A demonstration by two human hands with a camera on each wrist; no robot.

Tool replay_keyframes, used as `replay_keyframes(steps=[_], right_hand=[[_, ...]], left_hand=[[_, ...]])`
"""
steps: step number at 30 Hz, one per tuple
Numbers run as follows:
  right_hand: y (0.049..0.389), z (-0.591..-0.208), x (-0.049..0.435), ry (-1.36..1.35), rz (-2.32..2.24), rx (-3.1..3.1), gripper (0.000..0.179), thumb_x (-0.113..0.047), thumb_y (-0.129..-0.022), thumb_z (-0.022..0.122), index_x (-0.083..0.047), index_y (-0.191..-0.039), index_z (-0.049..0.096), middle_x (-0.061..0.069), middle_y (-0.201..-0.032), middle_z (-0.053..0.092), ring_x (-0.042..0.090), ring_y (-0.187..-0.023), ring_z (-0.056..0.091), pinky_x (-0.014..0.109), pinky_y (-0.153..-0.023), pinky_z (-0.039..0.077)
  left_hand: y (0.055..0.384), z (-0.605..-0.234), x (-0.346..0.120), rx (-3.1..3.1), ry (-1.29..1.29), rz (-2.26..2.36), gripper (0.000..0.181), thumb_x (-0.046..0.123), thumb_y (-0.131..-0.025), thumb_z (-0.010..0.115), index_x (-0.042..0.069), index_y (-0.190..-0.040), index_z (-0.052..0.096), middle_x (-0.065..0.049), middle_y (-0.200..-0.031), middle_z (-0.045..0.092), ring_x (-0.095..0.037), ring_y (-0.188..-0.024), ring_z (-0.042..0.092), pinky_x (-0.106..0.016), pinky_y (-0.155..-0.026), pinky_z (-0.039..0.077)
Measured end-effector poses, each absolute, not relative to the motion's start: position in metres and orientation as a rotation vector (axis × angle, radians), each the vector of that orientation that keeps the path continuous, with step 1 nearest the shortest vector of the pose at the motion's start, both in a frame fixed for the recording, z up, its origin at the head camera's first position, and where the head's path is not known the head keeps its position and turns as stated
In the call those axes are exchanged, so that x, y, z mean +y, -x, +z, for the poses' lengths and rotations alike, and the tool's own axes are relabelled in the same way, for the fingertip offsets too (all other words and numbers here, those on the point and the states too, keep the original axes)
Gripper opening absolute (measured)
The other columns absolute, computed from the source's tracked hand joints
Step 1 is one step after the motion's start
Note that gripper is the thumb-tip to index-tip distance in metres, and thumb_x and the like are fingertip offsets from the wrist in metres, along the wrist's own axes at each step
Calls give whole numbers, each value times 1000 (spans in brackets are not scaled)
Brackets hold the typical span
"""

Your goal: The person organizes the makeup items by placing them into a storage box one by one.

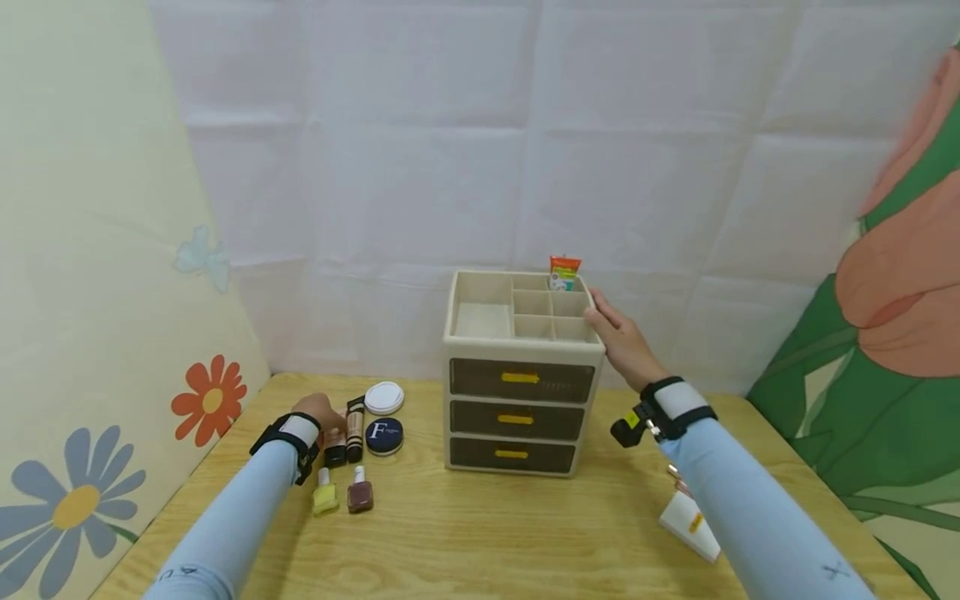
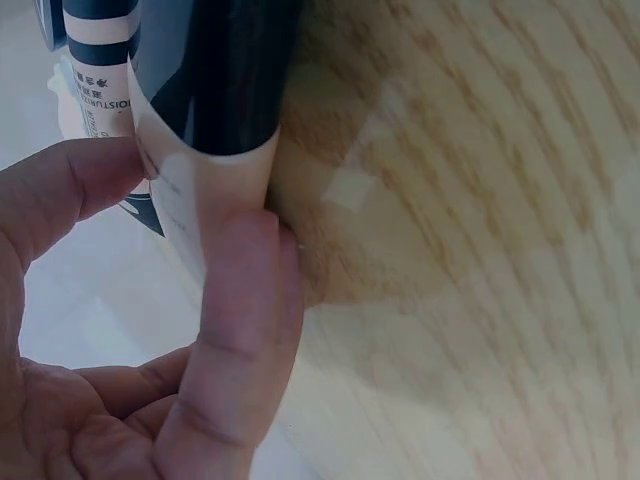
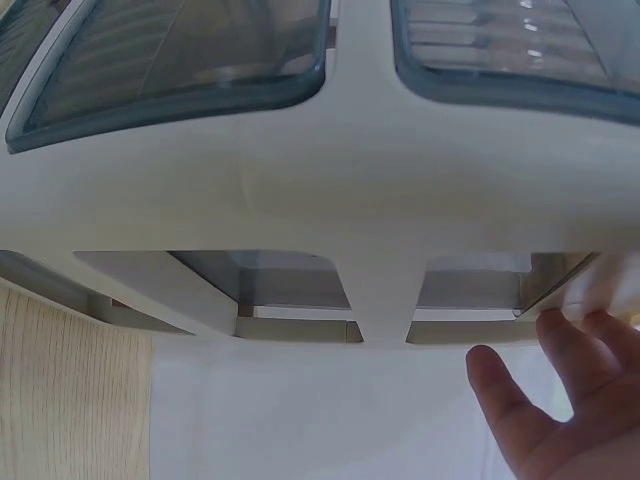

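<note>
At the left of the table my left hand (image 1: 321,410) pinches a beige cosmetic tube with a black cap (image 1: 335,451). In the left wrist view, thumb and fingers lie on opposite sides of the tube (image 2: 190,190), cap pointing away. Right beside it lies a beige makeup tube (image 1: 355,435) with black ends, its striped side and lettering (image 2: 98,85) visible up close. My right hand (image 1: 624,337) rests on the right side of a cream drawer organizer (image 1: 522,350), fingers extended near its top rim. A small orange and green tube (image 1: 564,273) stands in a rear right compartment.
Near the left hand lie a white round case (image 1: 384,398), a dark blue round compact (image 1: 385,436), a yellow nail polish bottle (image 1: 326,493) and a dark red one (image 1: 360,493). A white box (image 1: 690,525) lies beside the right forearm, partly covered. A white cloth (image 1: 375,183) hangs behind the table.
</note>
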State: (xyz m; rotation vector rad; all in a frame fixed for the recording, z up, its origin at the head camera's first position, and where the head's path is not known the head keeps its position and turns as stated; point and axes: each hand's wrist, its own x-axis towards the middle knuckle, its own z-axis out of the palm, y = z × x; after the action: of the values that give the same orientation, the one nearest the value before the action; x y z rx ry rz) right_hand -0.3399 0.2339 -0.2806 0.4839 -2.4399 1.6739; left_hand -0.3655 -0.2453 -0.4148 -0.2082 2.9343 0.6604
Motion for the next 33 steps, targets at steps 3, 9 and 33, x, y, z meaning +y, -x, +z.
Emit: replay_keyframes(steps=[3, 9, 33], right_hand=[[339, -281, 236, -468, 1676, -2446, 66, -45, -103, 38, -22, -157, 7, 3, -161, 4, 25, -146, 5, 51, -114, 17], [338, -280, 235, -483, 1701, -2450, 66, -45, -103, 38, -23, -156, 5, 1, -161, 2, 24, -146, 2, 51, -115, 14], [344, -283, 231, -484, 1710, -2445, 67, -44, -104, 38, -17, -156, 6, 3, -161, 0, 25, -146, 1, 50, -115, 14]], left_hand=[[366, -416, -245, 2899, 208, 745, 29, 22, -78, 75, -3, -71, 62, -11, -59, 61, -18, -47, 58, -25, -43, 48], [363, -420, -249, 2863, 264, 863, 31, 21, -79, 75, -5, -73, 59, -12, -61, 60, -20, -48, 58, -26, -44, 47], [350, -415, -254, 2821, 317, 1178, 32, 8, -76, 76, 6, -60, 47, -2, -59, 46, -17, -54, 49, -27, -47, 46]])
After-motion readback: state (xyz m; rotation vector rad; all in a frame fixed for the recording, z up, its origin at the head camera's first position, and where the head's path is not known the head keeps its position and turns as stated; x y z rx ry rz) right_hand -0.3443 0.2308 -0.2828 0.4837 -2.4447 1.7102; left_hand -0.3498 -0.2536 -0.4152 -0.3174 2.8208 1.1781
